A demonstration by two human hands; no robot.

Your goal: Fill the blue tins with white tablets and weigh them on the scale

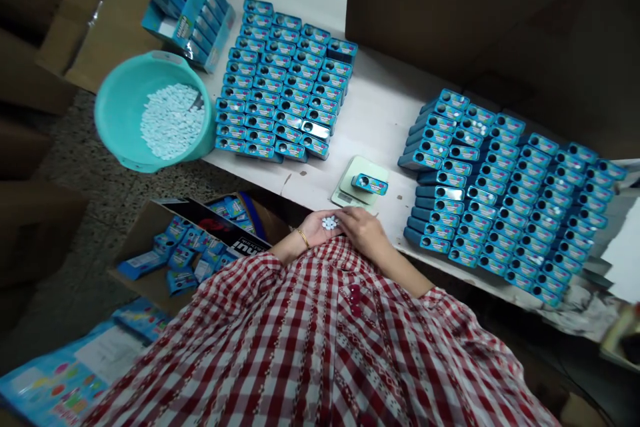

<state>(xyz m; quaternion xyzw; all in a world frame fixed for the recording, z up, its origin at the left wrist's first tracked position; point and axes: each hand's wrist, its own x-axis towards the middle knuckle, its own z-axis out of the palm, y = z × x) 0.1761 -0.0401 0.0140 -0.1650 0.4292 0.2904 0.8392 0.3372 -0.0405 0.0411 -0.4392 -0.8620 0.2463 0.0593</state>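
Observation:
My left hand (314,229) is cupped palm up at the table's front edge, with a small heap of white candies (329,222) in it. My right hand (364,230) meets it from the right, its bent fingers drawn together beside the candies; whether they pinch one is too small to tell. Just beyond both hands, a pale green kitchen scale (350,177) sits on the table. On the scale stands one slim blue dispenser box (373,184) with a round hole in its top and something white at the hole.
Rows of blue boxes (280,90) stand behind left, and more rows (505,193) stand right, some with white candies on top. A turquoise tub (115,113) of white candies is at the left. Cartons (145,223) with blue packs lie below. A big brown box (475,20) bounds the back.

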